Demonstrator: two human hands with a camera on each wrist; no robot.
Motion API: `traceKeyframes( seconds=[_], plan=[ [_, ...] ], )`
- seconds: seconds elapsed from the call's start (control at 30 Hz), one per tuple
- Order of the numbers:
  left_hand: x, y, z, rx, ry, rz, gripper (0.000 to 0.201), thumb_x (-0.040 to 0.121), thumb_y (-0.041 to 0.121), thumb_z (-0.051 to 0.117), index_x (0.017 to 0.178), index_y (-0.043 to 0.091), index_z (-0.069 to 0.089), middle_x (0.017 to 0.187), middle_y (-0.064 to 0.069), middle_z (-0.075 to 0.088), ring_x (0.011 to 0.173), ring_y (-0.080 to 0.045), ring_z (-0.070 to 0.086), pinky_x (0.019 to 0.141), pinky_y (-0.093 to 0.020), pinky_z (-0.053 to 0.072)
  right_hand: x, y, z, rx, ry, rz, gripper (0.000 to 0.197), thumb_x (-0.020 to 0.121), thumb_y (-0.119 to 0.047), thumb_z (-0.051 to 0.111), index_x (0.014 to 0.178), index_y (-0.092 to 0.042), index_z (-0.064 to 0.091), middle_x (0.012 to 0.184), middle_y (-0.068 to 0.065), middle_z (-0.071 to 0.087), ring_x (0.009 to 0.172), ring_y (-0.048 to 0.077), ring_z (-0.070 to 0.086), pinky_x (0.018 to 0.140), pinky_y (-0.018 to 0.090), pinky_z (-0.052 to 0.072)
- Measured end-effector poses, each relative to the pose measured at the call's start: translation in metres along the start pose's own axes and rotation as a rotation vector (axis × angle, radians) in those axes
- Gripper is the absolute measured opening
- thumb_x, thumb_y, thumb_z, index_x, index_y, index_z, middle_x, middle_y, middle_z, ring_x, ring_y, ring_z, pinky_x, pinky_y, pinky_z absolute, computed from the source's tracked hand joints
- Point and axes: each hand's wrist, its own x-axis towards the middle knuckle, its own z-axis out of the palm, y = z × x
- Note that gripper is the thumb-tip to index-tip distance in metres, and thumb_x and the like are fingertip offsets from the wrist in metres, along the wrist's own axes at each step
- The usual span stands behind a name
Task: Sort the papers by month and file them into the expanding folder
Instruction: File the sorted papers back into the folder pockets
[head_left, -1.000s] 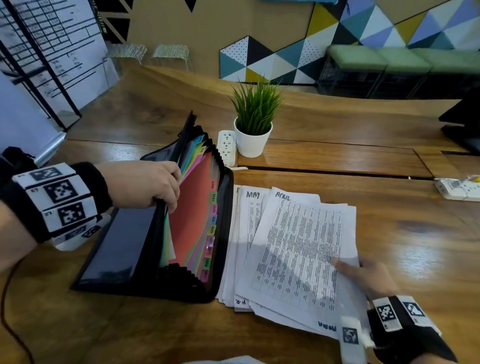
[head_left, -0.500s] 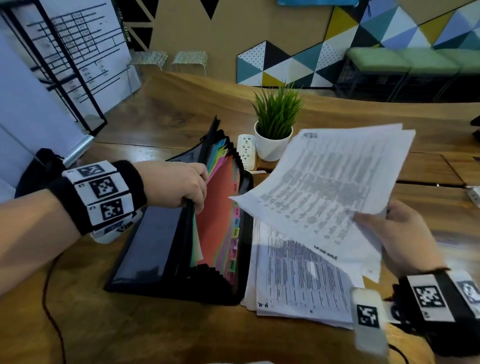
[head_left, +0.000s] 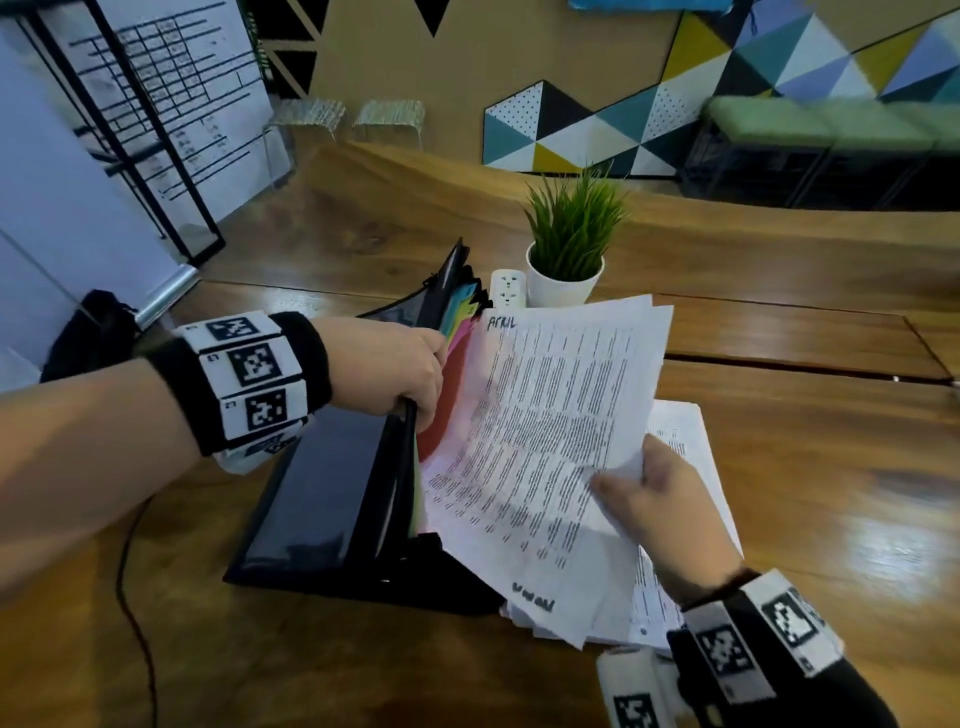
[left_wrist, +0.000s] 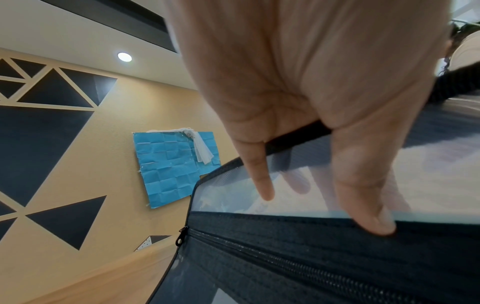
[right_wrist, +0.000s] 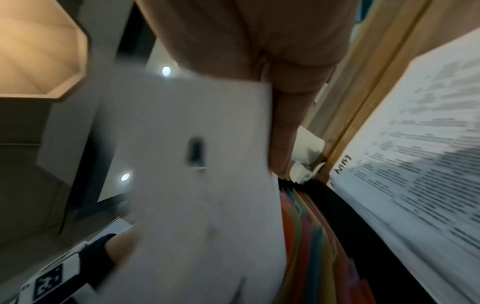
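A black expanding folder (head_left: 322, 499) lies open on the wooden table, its coloured dividers (head_left: 460, 317) fanned upward. My left hand (head_left: 400, 369) grips the folder's front flap (left_wrist: 311, 236) and holds a pocket apart. My right hand (head_left: 654, 499) pinches a bundle of printed sheets marked "APRIL" (head_left: 540, 436) by its right edge. The bundle's left edge tilts down into the folder's mouth. In the right wrist view the sheets' blank back (right_wrist: 197, 185) hangs beside the dividers (right_wrist: 311, 236). More printed papers (head_left: 680, 431) lie stacked on the table under my right hand.
A small potted plant (head_left: 569, 249) and a white power strip (head_left: 508, 288) stand just behind the folder. A black cable (head_left: 132, 597) runs along the table at the left. Bare wooden table (head_left: 831, 467) stretches to the right.
My right hand lifted the April bundle off the stack, then swung it left and down, so its edge now meets the folder's opening. My left hand kept its grip on the flap.
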Motion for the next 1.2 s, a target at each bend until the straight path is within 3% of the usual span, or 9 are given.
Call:
traceKeyframes(
  seconds=[0.3,0.43,0.57,0.67,0.87,0.97,1.03,1.1,1.2],
  plan=[
    [0.004,0.005,-0.005,0.083,-0.097,0.003,0.033,0.090,0.010,0.050,0.111,0.028,0.068,0.112,0.017,0.064,0.116,-0.013,0.036,0.090,-0.013,0.022,0.038,-0.006,0.016,-0.104,-0.088,0.149,0.022,0.082,-0.003,0.062,0.103,-0.009,0.062,0.097,0.009,0.070,0.086,0.029,0.068,0.079,0.048,0.055],
    [0.008,0.004,-0.002,0.092,-0.087,0.034,0.031,0.093,0.014,0.050,0.113,0.030,0.067,0.114,0.018,0.063,0.115,-0.009,0.033,0.091,-0.013,0.021,0.059,-0.025,0.051,-0.170,-0.228,0.105,0.019,0.085,-0.001,0.059,0.103,-0.009,0.058,0.088,0.001,0.066,0.049,0.003,0.056,0.043,0.017,0.045],
    [0.004,-0.004,0.007,0.053,0.242,0.178,0.026,0.075,0.008,0.060,0.085,0.027,0.075,0.086,0.014,0.070,0.095,-0.010,0.038,0.080,-0.013,0.024,0.070,-0.019,0.098,-0.345,-0.284,0.154,0.007,0.081,-0.004,0.063,0.078,-0.008,0.058,0.101,0.015,0.068,0.087,0.024,0.065,0.076,0.032,0.053],
    [-0.003,-0.007,0.014,0.034,0.326,0.195,0.027,0.071,0.009,0.058,0.080,0.027,0.075,0.081,0.015,0.070,0.092,-0.012,0.042,0.079,-0.018,0.031,0.080,-0.010,0.105,-0.312,-0.329,0.191,0.022,0.078,-0.001,0.064,0.071,-0.017,0.051,0.099,0.013,0.066,0.093,0.024,0.062,0.088,0.038,0.051],
    [-0.008,-0.006,0.018,0.020,0.331,0.178,0.031,0.075,0.014,0.048,0.082,0.028,0.074,0.085,0.017,0.069,0.093,-0.009,0.039,0.078,-0.020,0.034,0.090,-0.009,0.133,-0.461,-0.311,0.036,0.026,0.075,-0.024,0.070,0.094,-0.008,0.062,0.085,0.007,0.064,0.077,0.020,0.062,0.059,0.024,0.045],
    [-0.010,-0.005,0.019,0.027,0.313,0.182,0.039,0.076,0.019,0.037,0.081,0.030,0.074,0.084,0.019,0.069,0.090,-0.011,0.047,0.076,-0.021,0.037,0.084,-0.015,0.129,-0.375,-0.353,0.006,0.040,0.075,-0.031,0.072,0.107,-0.011,0.059,0.097,0.007,0.066,0.087,0.020,0.062,0.070,0.025,0.046],
    [-0.013,-0.007,0.016,0.096,0.298,0.161,0.033,0.073,0.017,0.046,0.080,0.034,0.074,0.083,0.022,0.068,0.086,-0.014,0.055,0.072,-0.025,0.042,0.077,-0.010,0.113,-0.282,-0.386,0.002,0.043,0.066,-0.039,0.073,0.100,-0.017,0.059,0.094,0.007,0.068,0.086,0.023,0.066,0.079,0.040,0.054],
    [-0.015,-0.009,0.012,0.126,0.274,0.142,0.029,0.068,0.019,0.054,0.080,0.037,0.073,0.083,0.024,0.068,0.084,-0.015,0.058,0.069,-0.030,0.045,0.065,-0.001,0.096,-0.213,-0.359,0.017,0.031,0.066,-0.027,0.076,0.087,-0.017,0.056,0.080,0.007,0.065,0.073,0.024,0.064,0.074,0.051,0.054],
    [-0.014,-0.009,0.013,0.141,0.246,0.130,0.026,0.067,0.022,0.057,0.080,0.039,0.072,0.085,0.026,0.067,0.087,-0.011,0.055,0.072,-0.029,0.042,0.035,0.010,0.079,-0.121,-0.404,0.072,0.036,0.078,-0.007,0.071,0.111,-0.009,0.055,0.078,0.000,0.055,0.077,0.021,0.059,0.080,0.048,0.054]
  ],
)
